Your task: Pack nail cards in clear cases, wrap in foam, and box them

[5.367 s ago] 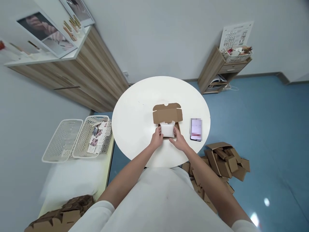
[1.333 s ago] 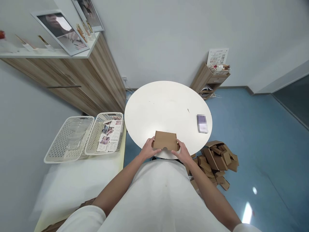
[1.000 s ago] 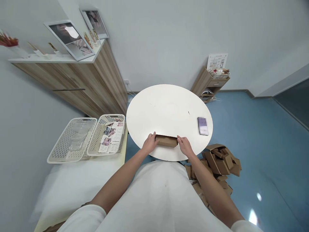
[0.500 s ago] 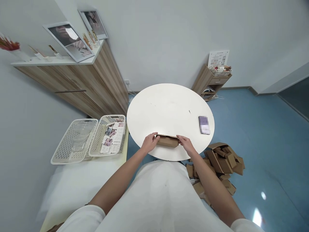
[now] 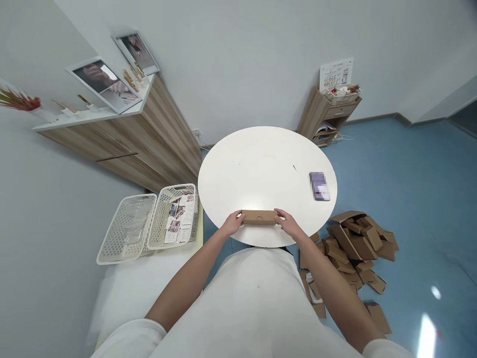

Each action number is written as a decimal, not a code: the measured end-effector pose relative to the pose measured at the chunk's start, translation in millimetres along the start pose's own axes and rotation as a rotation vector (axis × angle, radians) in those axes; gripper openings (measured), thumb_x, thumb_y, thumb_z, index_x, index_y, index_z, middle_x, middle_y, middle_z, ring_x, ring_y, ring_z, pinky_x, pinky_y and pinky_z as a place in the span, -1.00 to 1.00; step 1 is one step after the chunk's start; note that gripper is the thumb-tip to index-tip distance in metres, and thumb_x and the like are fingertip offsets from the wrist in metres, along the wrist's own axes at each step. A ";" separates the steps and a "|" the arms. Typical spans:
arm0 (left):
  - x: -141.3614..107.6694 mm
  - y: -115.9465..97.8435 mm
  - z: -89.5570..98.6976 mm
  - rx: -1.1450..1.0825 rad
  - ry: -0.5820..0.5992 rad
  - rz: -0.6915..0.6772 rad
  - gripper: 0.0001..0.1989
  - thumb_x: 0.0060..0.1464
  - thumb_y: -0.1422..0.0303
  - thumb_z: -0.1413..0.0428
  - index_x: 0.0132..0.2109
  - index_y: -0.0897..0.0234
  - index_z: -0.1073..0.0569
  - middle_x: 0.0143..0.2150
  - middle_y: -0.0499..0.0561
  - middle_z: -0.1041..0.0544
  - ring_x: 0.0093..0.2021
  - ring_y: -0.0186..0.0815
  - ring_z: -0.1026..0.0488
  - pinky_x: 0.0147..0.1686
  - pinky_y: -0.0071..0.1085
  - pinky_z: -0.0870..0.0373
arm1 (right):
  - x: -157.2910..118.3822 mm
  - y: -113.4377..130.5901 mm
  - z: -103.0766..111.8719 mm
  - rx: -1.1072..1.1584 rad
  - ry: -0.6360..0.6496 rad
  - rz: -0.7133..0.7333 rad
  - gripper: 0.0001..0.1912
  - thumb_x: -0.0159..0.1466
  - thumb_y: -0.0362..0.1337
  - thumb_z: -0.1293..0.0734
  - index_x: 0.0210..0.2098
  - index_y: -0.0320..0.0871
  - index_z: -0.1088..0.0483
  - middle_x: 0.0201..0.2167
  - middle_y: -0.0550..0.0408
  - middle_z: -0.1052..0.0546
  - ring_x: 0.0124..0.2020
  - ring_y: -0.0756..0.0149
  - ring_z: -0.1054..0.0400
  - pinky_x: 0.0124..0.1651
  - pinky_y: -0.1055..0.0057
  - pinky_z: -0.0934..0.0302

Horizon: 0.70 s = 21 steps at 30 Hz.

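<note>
A long, narrow brown cardboard box lies near the front edge of the white oval table. Its lid is down, and a small half-round notch shows along the front. My left hand grips the box's left end, thumb in front. At the right end my right hand holds it in the same way, fingers bent round the corner. Between the two hands the box sits level, its long side facing me.
A purple and white item, blurred out, lies at the table's right. Many cardboard boxes are heaped on the floor at right. Two white baskets stand at left, one with printed cards, one with clear packets. A wooden cabinet stands behind them.
The box's lid has come down; before, the box showed an open top edge and a slanted flap. Both hands stay at its ends. The head view has shifted slightly.
</note>
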<state>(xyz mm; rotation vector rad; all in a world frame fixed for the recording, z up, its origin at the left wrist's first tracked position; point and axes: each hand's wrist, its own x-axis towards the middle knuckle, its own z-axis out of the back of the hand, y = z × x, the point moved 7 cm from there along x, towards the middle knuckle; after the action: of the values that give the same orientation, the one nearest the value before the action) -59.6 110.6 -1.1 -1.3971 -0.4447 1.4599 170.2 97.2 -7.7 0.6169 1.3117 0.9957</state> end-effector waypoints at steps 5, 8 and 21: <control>-4.1 2.0 -3.9 -0.125 -0.022 0.002 -0.55 0.03 0.15 0.01 0.03 0.29 -0.27 -0.13 0.13 -0.47 -0.19 -0.24 -0.44 -0.17 -0.32 -0.29 | -5.6 0.2 4.5 0.076 -0.043 0.092 -0.54 0.06 -0.22 -0.27 -0.02 -0.02 -0.31 0.02 0.06 -0.36 -0.02 0.21 -0.27 -0.02 0.22 -0.17; -3.2 8.9 -8.0 -0.193 -0.042 -0.015 -0.56 0.00 0.20 -0.04 0.01 0.28 -0.26 -0.10 0.14 -0.47 -0.12 -0.24 -0.42 -0.13 -0.30 -0.29 | -9.1 -3.9 7.5 0.127 -0.045 0.119 -0.55 0.04 -0.26 -0.29 -0.04 -0.04 -0.33 0.04 0.05 -0.35 0.03 0.21 -0.24 0.03 0.22 -0.16; -5.4 33.6 -54.8 0.015 -0.245 -0.027 -0.21 -0.25 0.12 -0.21 0.12 0.27 -0.11 0.10 0.23 -0.25 0.01 -0.12 -0.31 -0.09 -0.28 -0.27 | -31.8 -37.5 13.9 0.023 -0.176 -0.015 -0.21 0.02 -0.10 -0.33 0.18 0.02 0.06 0.22 0.01 -0.05 0.16 0.15 -0.06 0.07 0.19 -0.14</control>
<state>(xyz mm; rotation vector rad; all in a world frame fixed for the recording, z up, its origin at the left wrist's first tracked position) -25.4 72.2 -39.9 -1.2008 -0.6028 1.6162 194.1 54.0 -20.9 0.6953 1.1718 0.8944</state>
